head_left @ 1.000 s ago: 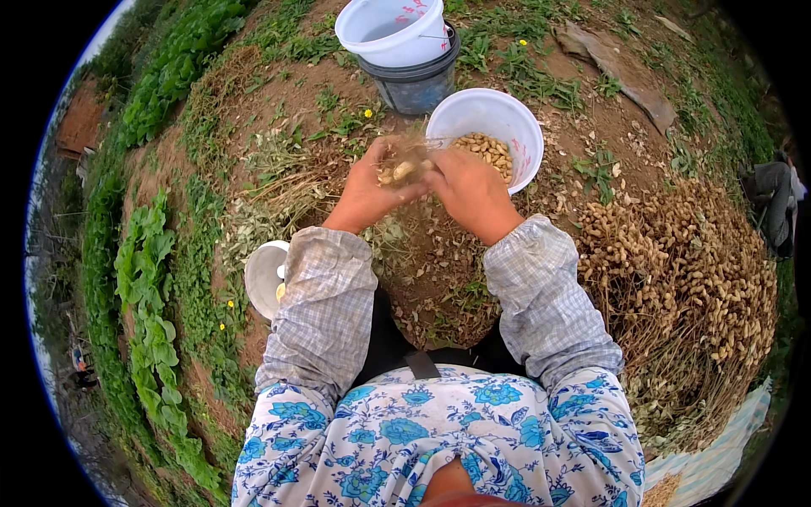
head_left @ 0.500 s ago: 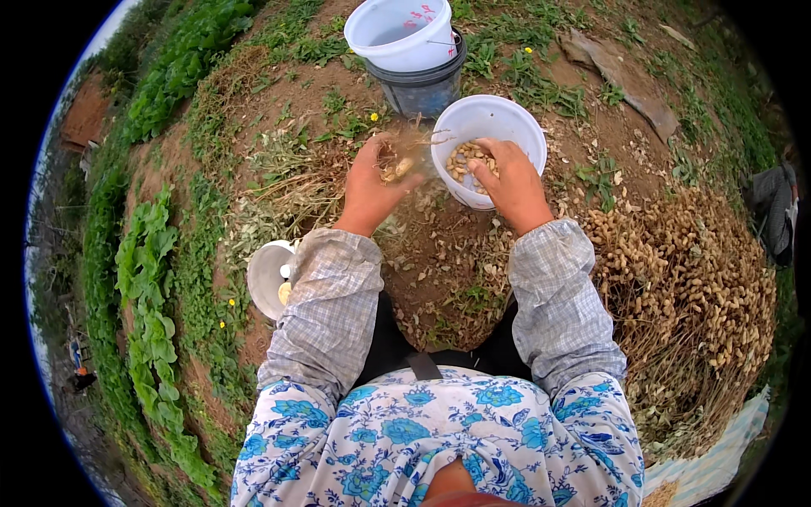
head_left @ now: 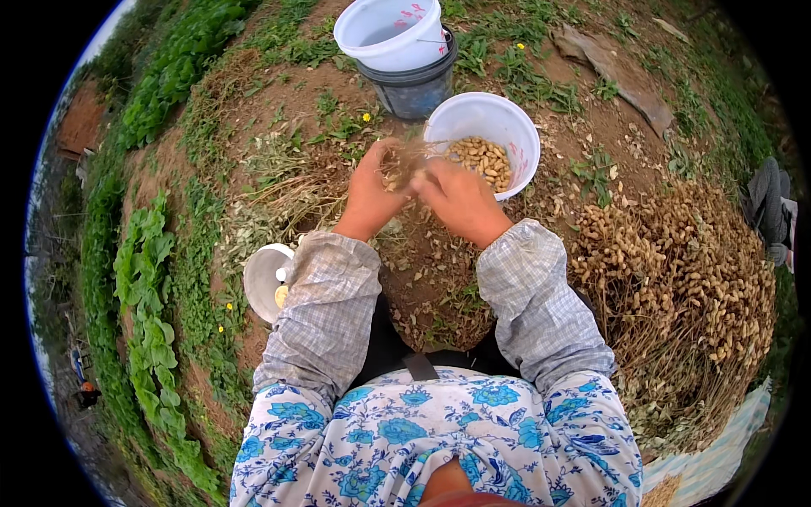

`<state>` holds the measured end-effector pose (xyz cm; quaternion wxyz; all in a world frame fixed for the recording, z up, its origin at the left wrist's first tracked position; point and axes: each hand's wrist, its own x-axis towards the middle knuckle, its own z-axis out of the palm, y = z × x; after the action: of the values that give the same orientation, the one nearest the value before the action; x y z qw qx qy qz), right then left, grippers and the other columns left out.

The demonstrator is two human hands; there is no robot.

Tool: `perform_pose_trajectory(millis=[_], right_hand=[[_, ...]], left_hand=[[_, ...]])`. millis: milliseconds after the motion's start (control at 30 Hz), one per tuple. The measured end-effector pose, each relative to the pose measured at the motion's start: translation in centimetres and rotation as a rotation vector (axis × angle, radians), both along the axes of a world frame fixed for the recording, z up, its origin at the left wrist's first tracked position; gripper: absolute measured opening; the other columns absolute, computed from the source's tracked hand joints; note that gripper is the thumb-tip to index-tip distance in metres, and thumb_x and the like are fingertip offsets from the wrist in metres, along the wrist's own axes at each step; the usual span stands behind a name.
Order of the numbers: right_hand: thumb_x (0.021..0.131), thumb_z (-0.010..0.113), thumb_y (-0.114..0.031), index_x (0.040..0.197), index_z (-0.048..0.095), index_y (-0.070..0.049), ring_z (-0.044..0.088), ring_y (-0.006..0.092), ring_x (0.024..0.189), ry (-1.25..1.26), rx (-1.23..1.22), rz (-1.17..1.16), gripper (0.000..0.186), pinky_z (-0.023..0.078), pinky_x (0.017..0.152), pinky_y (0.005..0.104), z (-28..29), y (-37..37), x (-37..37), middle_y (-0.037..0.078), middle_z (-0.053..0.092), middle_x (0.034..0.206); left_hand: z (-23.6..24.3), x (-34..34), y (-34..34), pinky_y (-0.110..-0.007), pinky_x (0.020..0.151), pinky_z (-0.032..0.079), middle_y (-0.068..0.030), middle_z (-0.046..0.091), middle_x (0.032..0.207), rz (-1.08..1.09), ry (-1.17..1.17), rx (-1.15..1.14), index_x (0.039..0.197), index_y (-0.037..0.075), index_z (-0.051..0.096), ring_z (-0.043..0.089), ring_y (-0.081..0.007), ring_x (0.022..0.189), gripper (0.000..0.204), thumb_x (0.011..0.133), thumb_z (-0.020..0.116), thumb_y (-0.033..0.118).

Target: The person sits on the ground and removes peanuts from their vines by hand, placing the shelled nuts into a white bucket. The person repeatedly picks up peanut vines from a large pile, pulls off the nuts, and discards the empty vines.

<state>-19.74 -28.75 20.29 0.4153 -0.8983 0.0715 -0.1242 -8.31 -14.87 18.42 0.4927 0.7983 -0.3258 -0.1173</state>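
Observation:
My left hand [head_left: 369,194] is closed around a dry peanut plant [head_left: 405,160], whose thin roots and stems are blurred by motion. Meeting it at the plant is my right hand [head_left: 465,203], fingers pinched together; what lies between those fingertips is hidden. Just beyond my right hand stands a white bucket [head_left: 486,111], its bottom covered with loose peanuts [head_left: 481,157]. To the right lies a large heap of peanut plants [head_left: 676,279] with the pods still on the stems.
Behind the bucket, another white bucket [head_left: 389,38] sits in a dark bucket [head_left: 414,91]. Pulled stems and leaves [head_left: 291,190] lie left of my hands. A small white container [head_left: 260,279] rests beside my left forearm. Leafy green plants [head_left: 148,296] grow farther left.
My right hand has come out of the bucket and moved left to the plant in my left hand. The peanuts in the bucket are now uncovered. My left hand stays nearly in place.

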Motion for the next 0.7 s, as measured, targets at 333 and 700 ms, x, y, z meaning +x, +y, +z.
perform_pose_trajectory(millis=[333, 700], right_hand=[[0.091, 0.062, -0.027, 0.116, 0.063, -0.004, 0.062, 0.0349, 0.101, -0.176, -0.275, -0.303, 0.034, 0.048, 0.088, 0.0437, -0.9, -6.5, -1.7, 0.019, 0.065, 0.108], [0.083, 0.072, -0.027, 0.107, 0.066, -0.003, 0.063, 0.0309, 0.099, -0.296, 0.170, -0.126, 0.034, 0.048, 0.088, 0.0398, 0.3, -1.0, 0.2, 0.014, 0.065, 0.107]], left_hand=[[0.8, 1.4, 2.1, -0.039, 0.109, 0.035, -0.0145, 0.052, 0.135, -0.058, 0.469, -0.017, 0.145, 0.004, 0.039, 0.049, -0.0252, 0.126, 0.103, 0.061, 0.093, 0.032], [1.1, 0.3, 1.0, -0.038, 0.101, 0.043, -0.0083, 0.057, 0.129, -0.307, 0.515, -0.068, 0.138, 0.008, 0.047, 0.052, -0.0217, 0.120, 0.083, 0.067, 0.088, 0.021]])
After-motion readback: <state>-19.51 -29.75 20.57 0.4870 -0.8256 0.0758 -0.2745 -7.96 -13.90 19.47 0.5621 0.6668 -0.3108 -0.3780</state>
